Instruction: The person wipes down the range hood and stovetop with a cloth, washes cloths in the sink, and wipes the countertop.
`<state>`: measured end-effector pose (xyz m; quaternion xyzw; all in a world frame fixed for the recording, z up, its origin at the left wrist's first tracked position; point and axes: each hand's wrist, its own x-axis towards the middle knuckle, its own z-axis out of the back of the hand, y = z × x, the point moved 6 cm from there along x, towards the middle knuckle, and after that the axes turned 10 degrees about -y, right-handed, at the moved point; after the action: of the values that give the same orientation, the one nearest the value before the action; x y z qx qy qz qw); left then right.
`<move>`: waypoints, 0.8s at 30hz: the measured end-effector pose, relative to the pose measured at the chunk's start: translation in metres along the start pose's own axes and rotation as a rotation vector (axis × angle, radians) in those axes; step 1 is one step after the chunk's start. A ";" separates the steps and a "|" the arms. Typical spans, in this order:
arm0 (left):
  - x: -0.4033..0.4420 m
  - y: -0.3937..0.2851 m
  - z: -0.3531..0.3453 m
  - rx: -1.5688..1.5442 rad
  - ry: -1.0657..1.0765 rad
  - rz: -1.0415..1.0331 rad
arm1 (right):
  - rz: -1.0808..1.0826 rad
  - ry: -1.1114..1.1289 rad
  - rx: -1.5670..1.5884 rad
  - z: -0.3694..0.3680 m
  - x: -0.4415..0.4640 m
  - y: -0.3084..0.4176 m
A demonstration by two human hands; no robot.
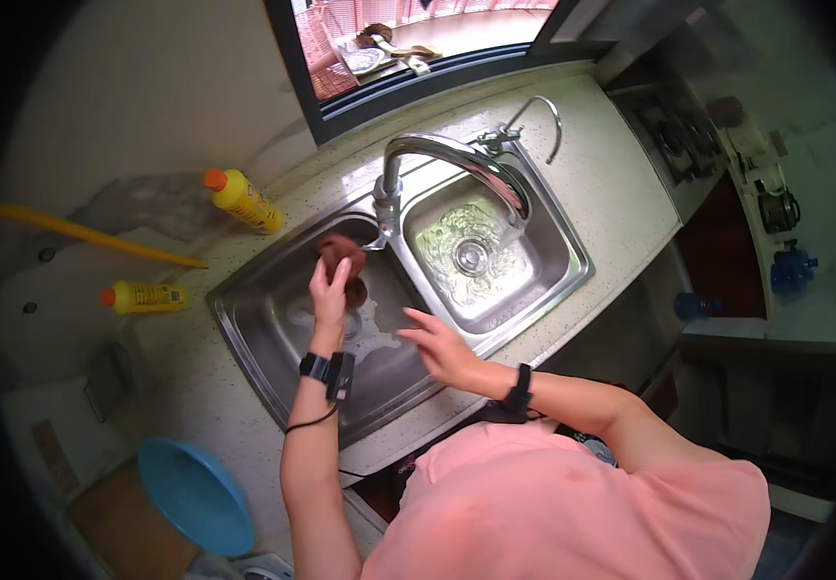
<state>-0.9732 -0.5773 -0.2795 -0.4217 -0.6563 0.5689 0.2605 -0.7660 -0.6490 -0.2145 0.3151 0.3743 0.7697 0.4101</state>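
My left hand (332,295) is over the left sink basin (259,300), its fingers closed on a soft reddish-brown cloth (344,253). The cloth is close to the lever at the base of the faucet (387,198) and hides part of the basin wall. Its exact shape is blurred. My right hand (442,350) hovers at the near side of the divider, fingers spread and holding nothing. The faucet's spout reaches over the right basin (558,246), where rippling water lies around the drain. Some whitish liquid shows at the bottom of the left basin.
Two yellow bottles with orange caps, one upright (246,201) and one farther left (147,297), are left of the sink. A blue basin (196,496) is at lower left. A thin second tap (541,121) rises behind the sink; a stove (674,140) is at right.
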 end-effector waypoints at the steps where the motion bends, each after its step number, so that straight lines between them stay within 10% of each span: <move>1: 0.017 0.004 -0.004 0.266 -0.023 -0.176 | -0.060 -0.013 0.012 0.011 -0.004 -0.010; 6: 0.073 0.002 -0.067 1.144 0.167 -0.811 | -0.288 0.070 -0.042 0.050 -0.012 -0.036; 15: 0.144 0.004 -0.081 1.329 -0.214 -0.654 | -0.373 0.228 -0.127 0.037 -0.039 -0.041; 20: 0.125 0.006 -0.085 1.407 0.316 -0.887 | -0.325 0.265 -0.143 0.027 -0.042 -0.042; 24: 0.112 0.011 -0.055 1.433 0.243 -0.974 | -0.233 0.278 -0.170 0.024 -0.034 -0.040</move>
<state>-0.9824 -0.4533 -0.2933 0.1129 -0.2157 0.6209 0.7452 -0.7154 -0.6556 -0.2419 0.1246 0.3951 0.7818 0.4660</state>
